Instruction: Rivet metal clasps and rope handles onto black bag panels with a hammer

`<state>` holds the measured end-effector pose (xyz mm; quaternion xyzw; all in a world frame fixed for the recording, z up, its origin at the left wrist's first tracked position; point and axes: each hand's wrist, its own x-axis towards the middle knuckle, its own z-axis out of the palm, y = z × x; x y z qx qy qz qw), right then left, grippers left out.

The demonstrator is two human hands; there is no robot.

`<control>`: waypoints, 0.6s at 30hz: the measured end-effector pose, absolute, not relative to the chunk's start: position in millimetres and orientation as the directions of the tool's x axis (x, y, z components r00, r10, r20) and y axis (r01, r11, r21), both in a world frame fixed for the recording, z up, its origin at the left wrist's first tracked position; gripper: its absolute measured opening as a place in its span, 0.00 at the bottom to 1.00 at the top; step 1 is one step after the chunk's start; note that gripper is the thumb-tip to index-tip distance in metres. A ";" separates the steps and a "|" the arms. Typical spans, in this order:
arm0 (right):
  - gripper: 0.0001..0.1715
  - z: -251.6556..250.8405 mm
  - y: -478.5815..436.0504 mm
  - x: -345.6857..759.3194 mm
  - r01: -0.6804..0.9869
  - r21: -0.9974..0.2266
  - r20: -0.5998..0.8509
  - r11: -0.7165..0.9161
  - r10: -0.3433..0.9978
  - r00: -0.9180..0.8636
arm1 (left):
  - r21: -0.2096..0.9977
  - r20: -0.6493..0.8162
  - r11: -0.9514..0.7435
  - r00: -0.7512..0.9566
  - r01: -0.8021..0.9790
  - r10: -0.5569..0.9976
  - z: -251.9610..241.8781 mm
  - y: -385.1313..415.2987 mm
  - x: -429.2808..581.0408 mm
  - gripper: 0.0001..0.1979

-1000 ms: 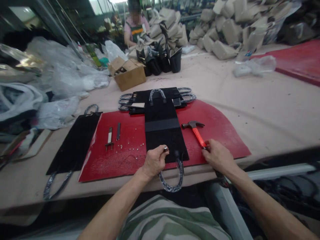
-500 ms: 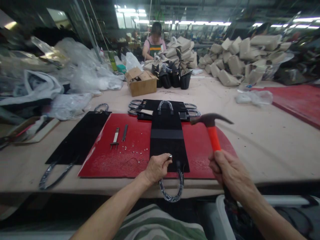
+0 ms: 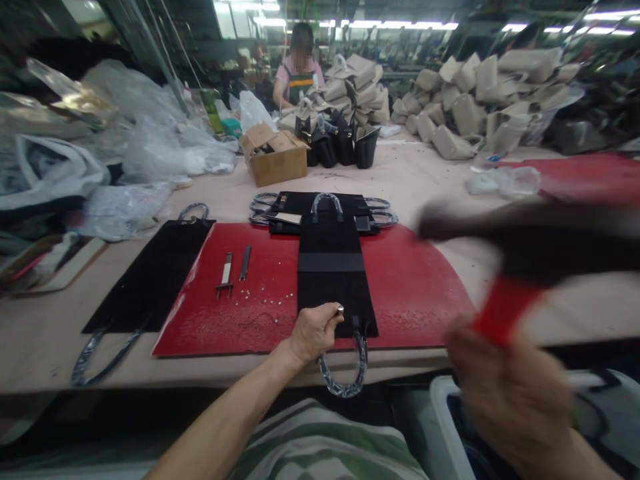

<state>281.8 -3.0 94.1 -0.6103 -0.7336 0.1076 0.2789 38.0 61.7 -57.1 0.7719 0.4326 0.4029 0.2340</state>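
Observation:
My left hand point(image 3: 315, 332) is closed round a small metal punch point(image 3: 341, 310), whose shiny round end shows above the thumb. It stands over the lower part of a black bag panel point(image 3: 333, 290), near a plastic-wrapped handle point(image 3: 345, 388). My right hand point(image 3: 510, 393), blurred, grips a claw hammer point(image 3: 515, 303) with a red neck, raised to the right of the panel. Under the panel lies a red board point(image 3: 415, 287). On its left are a pronged tool point(image 3: 227, 273), a slim metal tool point(image 3: 245, 262) and several tiny pale bits.
Another black panel point(image 3: 150, 273) with wrapped handles lies at the left. More panels point(image 3: 285, 207) are stacked behind. Farther back stand a cardboard box point(image 3: 277, 163), black bags point(image 3: 343, 143) and beige bag pieces point(image 3: 465, 110). A person point(image 3: 300, 70) is across the table.
My right hand has lifted the hammer closer to the camera and to the right, now blurred by motion. The left hand keeps its place on the panel; the view has shifted slightly.

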 end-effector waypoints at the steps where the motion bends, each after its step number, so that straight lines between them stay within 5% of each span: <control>1: 0.22 85.8 -4.4 280.9 0.835 -0.486 0.243 0.259 0.957 -0.155 | 0.703 0.419 -0.516 0.301 0.490 0.857 -57.3 61.6 37.9 0.08; 5: 0.20 59.3 0.8 292.3 0.877 -0.402 0.047 0.264 0.962 -0.268 | 0.685 0.439 -0.531 0.299 0.499 0.847 -57.7 61.2 38.2 0.08; 10: 0.22 28.3 27.8 319.7 0.821 -0.569 -0.160 0.051 0.972 -0.172 | 0.691 0.440 -0.527 0.290 0.495 0.850 -57.9 61.6 37.9 0.08; 12: 0.19 12.0 38.4 324.6 0.865 -0.500 -0.208 -0.040 0.975 -0.075 | 0.697 0.429 -0.519 0.292 0.494 0.855 -57.9 61.4 37.1 0.08; 16: 0.14 -8.3 48.0 314.9 0.981 -0.193 0.042 0.027 0.999 -0.019 | 0.709 0.415 -0.508 0.293 0.489 0.861 -57.1 59.3 35.6 0.07; 18: 0.16 -12.5 47.0 300.1 0.971 -0.185 0.190 0.154 0.975 -0.118 | 0.709 0.416 -0.508 0.293 0.489 0.861 -55.9 58.3 35.2 0.07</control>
